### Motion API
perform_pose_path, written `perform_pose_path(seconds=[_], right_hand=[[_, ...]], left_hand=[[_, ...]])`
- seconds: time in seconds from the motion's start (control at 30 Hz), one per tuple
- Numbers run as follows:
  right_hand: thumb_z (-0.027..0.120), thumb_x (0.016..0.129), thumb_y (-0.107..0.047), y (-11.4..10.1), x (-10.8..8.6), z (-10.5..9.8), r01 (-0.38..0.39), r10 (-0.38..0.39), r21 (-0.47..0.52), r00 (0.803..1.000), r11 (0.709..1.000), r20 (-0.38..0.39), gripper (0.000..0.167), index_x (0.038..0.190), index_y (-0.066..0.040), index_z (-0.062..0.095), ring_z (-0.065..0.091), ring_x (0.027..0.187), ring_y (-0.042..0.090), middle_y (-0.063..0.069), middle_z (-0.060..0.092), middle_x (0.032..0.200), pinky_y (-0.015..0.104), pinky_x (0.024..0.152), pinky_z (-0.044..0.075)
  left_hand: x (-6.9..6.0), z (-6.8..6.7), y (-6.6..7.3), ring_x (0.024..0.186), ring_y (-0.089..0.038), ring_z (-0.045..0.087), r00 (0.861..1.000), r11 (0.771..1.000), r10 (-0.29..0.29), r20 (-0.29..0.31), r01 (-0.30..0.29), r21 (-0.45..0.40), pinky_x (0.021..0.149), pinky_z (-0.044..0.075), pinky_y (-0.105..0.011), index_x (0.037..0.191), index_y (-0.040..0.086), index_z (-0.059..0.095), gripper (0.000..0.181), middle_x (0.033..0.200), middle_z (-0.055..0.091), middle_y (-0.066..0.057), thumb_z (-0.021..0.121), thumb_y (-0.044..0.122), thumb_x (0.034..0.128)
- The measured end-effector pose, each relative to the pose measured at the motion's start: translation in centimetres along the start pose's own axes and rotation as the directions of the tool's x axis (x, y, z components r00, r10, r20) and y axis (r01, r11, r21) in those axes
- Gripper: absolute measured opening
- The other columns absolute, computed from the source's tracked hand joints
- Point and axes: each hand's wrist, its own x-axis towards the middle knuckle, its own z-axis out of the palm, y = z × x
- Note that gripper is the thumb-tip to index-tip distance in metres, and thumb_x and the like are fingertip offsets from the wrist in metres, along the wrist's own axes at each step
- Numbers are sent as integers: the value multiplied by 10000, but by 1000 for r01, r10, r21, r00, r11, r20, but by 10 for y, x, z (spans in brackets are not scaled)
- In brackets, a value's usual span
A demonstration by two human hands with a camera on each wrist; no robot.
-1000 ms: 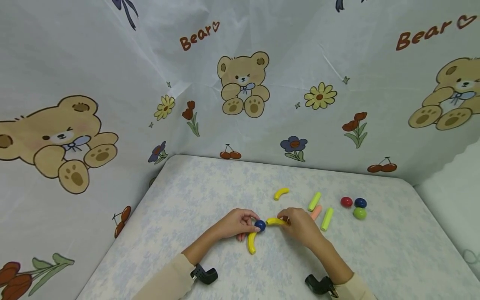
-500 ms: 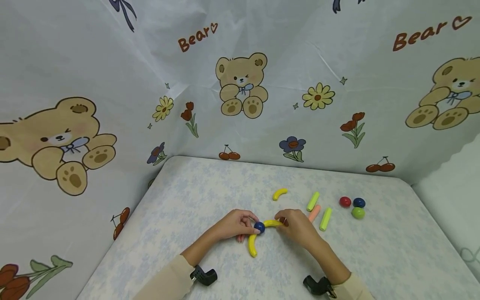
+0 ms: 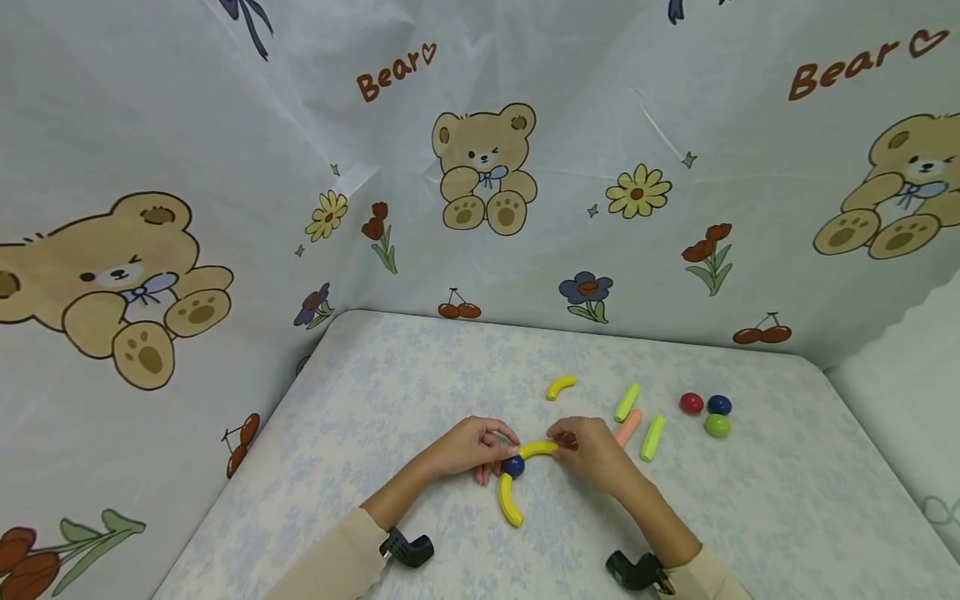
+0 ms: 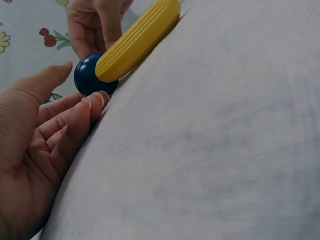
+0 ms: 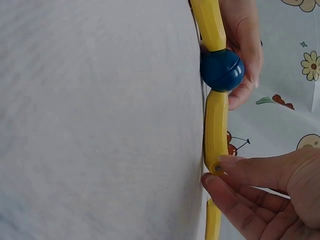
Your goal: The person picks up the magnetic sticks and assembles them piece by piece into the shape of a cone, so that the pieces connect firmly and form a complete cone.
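Observation:
A blue ball [image 3: 513,466] joins two yellow curved sticks. One yellow curved stick [image 3: 510,502] points toward the person; the other yellow stick [image 5: 216,129] runs from the ball to the right hand [image 3: 592,452]. The right thumb and a finger pinch its far end. Beside the ball is the left hand [image 3: 468,450]; in the left wrist view its fingertips [image 4: 100,100] touch or nearly touch the ball, while the thumb stands apart from it. The ball's underside is hidden.
Behind the hands lies a third yellow stick [image 3: 561,387]. To the right are two light green sticks [image 3: 652,437], a peach stick [image 3: 631,426] partly behind the right hand, and red [image 3: 692,403], blue [image 3: 719,405] and green balls [image 3: 717,426]. A printed cloth hangs behind.
The right hand's yellow stick has come left to meet the ball. The ball and the other stick have shifted slightly toward the person, and the left thumb has come off the ball.

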Motion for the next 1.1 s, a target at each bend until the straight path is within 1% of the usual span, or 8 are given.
perform_pose_path(seconds=[0.13,0.3,0.43,0.57,0.73,0.83,0.93,1.1], right_hand=[[754,841,108,-1,-1,1,17,-18,59,1000,998,20,226,1046,13,741,705,883,221,101,735,1003,298,749,596],[744,857,102,-2,-2,4,47,-52,100,998,994,47,257,1102,29,723,716,921,258,124,733,1030,307,779,599],[737,875,83,-3,-1,6,64,-73,127,995,990,69,265,1134,35,710,720,952,281,140,728,1062,295,798,594],[723,894,70,-3,-1,6,69,-82,151,993,986,82,252,1143,36,707,716,983,289,160,723,1094,288,815,591],[706,921,44,-4,-1,2,61,-80,182,991,981,104,240,1160,34,705,709,994,293,171,715,1124,279,807,591],[713,934,-3,-3,-2,-2,63,-80,171,992,983,95,231,1164,15,711,705,987,286,154,717,1124,266,780,587],[728,934,-44,-1,-2,-9,64,-72,137,996,989,59,227,1157,-6,720,704,981,273,133,726,1113,268,761,585],[746,930,-86,4,-2,-25,14,-14,97,1000,995,-2,233,1157,-35,731,706,977,233,97,739,1116,296,759,593]], left_hand=[[0,0,-3,448,-193,615,1000,1000,3,-15,-3,9,426,537,-338,1182,174,722,253,662,698,-78,659,346,1007],[0,1,-4,442,-180,608,1000,1000,3,-18,-3,17,427,534,-322,1181,193,752,265,663,698,-80,712,349,970],[-1,1,-2,434,-167,589,1000,1000,10,-12,-10,14,424,520,-300,1175,172,761,281,651,683,-79,753,328,941],[-2,1,1,424,-150,567,1000,1000,14,-14,-14,12,420,497,-268,1170,140,766,291,634,676,-71,777,294,923],[-2,3,3,420,-135,562,1000,1000,0,-20,0,16,419,489,-250,1171,135,773,282,631,678,-56,774,277,928],[-2,3,3,418,-133,558,1000,1000,-7,-25,7,20,417,485,-245,1174,144,775,277,632,680,-56,771,275,930],[-3,2,3,418,-132,555,1000,1000,-8,-29,9,25,416,482,-241,1175,158,776,280,629,680,-63,773,286,926],[-2,2,1,421,-139,560,1000,1000,-6,-26,7,23,413,485,-247,1169,183,778,271,617,672,-72,775,299,923]])
